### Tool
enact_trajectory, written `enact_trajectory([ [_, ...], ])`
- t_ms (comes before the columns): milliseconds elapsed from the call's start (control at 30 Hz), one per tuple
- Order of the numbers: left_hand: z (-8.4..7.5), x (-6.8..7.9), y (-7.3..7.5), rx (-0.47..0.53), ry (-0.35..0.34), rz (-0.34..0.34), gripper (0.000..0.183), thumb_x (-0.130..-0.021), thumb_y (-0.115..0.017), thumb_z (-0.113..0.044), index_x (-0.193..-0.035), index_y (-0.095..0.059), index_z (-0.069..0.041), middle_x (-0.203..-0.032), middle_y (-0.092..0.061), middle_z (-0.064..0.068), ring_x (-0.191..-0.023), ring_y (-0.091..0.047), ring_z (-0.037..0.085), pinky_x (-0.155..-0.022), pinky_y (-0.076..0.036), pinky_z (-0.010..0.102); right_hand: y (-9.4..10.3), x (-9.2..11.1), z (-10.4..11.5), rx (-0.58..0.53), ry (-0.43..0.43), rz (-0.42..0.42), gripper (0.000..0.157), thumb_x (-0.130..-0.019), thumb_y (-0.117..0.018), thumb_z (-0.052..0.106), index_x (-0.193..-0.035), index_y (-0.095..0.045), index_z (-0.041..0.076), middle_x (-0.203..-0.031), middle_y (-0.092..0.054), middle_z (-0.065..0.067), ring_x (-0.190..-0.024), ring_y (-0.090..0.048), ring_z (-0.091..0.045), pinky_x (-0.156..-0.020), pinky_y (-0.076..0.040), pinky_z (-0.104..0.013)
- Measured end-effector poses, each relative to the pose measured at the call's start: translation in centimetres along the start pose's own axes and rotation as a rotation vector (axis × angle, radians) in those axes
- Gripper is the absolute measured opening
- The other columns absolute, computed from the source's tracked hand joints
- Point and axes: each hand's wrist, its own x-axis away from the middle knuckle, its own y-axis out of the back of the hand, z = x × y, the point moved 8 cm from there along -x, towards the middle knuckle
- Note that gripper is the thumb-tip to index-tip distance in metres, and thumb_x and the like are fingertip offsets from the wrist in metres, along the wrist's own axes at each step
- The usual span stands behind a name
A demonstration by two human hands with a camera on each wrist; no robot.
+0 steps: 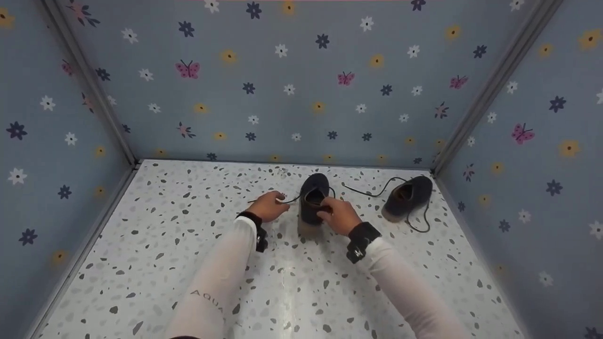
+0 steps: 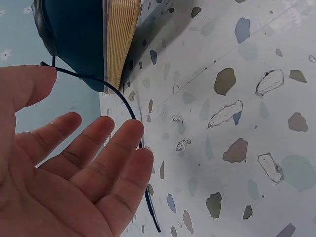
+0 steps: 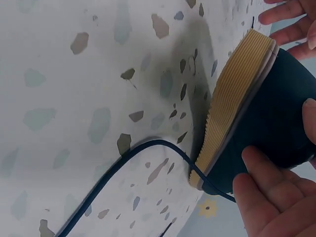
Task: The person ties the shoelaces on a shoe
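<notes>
Left hand: your left hand is at the left side of the shoe, palm turned toward its wrist camera, fingers extended and slightly bent, thumb standing apart from them.
Left-hand grip: thumb and fingers apart, clamped on nothing; the left lace runs past your thumb tip and behind the fingertips; whether it touches the fingers, you cannot tell from these views.
Right hand: your right hand is at the rear right of the shoe.
Right-hand grip: clamped on the shoe's collar, fingers along the outer side, thumb near the heel.
Shoe under work: the navy lace-up shoe is between your hands, toe toward the back wall panel, with a ribbed tan sole; whether it sits flush on the floor cannot be told.
Right lace: the right lace curves out in an arc near your right fingers.
Second shoe: the other lace-up shoe stands to your right near the wall corner, its laces loose on either side.
Floor: speckled terrazzo.
Arms: white sleeves, black straps at both wrists.
</notes>
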Motion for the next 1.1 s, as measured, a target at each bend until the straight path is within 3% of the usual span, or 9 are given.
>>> enact_trajectory([
  [167, -0.3, 0.5, -0.6, 0.006, -0.025, 0.026, 0.054, -0.107, -0.056, -0.039, -0.152, -0.049, -0.010, -0.146, -0.062, 0.018, -0.129, -0.064, 0.032, -0.108, -0.051, 0.051, -0.6, 2.4, 1.3, -0.038, 0.057, 0.042, 0.011, -0.097, -0.075, 0.020, -0.101, -0.068, 0.012, -0.103, -0.076, -0.005, -0.092, -0.070, -0.017, -0.081, -0.057, -0.038],
  [267, -0.5, 0.9, -1.1, 0.016, -0.051, 0.051, 0.051, -0.108, -0.055, -0.038, -0.151, -0.051, -0.012, -0.140, -0.066, 0.016, -0.120, -0.069, 0.030, -0.101, -0.055, 0.050, -1.2, 4.0, 2.5, -0.060, 0.114, 0.069, 0.010, -0.097, -0.075, 0.018, -0.101, -0.069, 0.012, -0.108, -0.077, -0.006, -0.101, -0.075, -0.019, -0.088, -0.060, -0.038],
  [533, -0.4, 2.7, -2.4, 0.004, -0.071, 0.114, 0.029, -0.104, -0.060, -0.039, -0.116, -0.066, -0.014, -0.106, -0.072, 0.007, -0.090, -0.070, 0.018, -0.078, -0.056, 0.035, -2.4, 7.7, 4.8, -0.084, 0.201, 0.108, 0.010, -0.097, -0.075, 0.017, -0.104, -0.070, 0.013, -0.113, -0.078, -0.005, -0.109, -0.076, -0.020, -0.097, -0.060, -0.036],
  [700, 0.0, 4.7, -3.3, -0.079, -0.092, 0.195, 0.036, -0.102, -0.060, -0.051, -0.096, -0.066, -0.016, -0.084, -0.068, 0.002, -0.072, -0.061, 0.015, -0.065, -0.048, 0.030, -3.2, 9.9, 5.8, -0.047, 0.245, 0.099, 0.010, -0.096, -0.076, 0.019, -0.103, -0.071, 0.014, -0.108, -0.078, -0.002, -0.104, -0.076, -0.017, -0.093, -0.061, -0.035],
  [867, -0.1, 6.5, -4.3, -0.187, -0.160, 0.268, 0.037, -0.101, -0.062, -0.053, -0.089, -0.065, -0.017, -0.077, -0.064, -0.003, -0.067, -0.058, 0.013, -0.062, -0.045, 0.029, -4.2, 11.6, 6.6, -0.024, 0.270, 0.104, 0.011, -0.095, -0.077, 0.020, -0.104, -0.072, 0.015, -0.105, -0.078, -0.001, -0.100, -0.075, -0.015, -0.089, -0.061, -0.033],
  [1100, -0.4, 8.2, -5.3, -0.225, -0.274, 0.303, 0.034, -0.103, -0.063, -0.042, -0.077, -0.057, -0.020, -0.072, -0.054, -0.008, -0.063, -0.052, 0.008, -0.059, -0.042, 0.025, -5.3, 13.5, 7.5, 0.023, 0.280, 0.107, 0.012, -0.094, -0.079, 0.021, -0.104, -0.074, 0.016, -0.104, -0.077, 0.002, -0.098, -0.072, -0.011, -0.086, -0.059, -0.028],
])
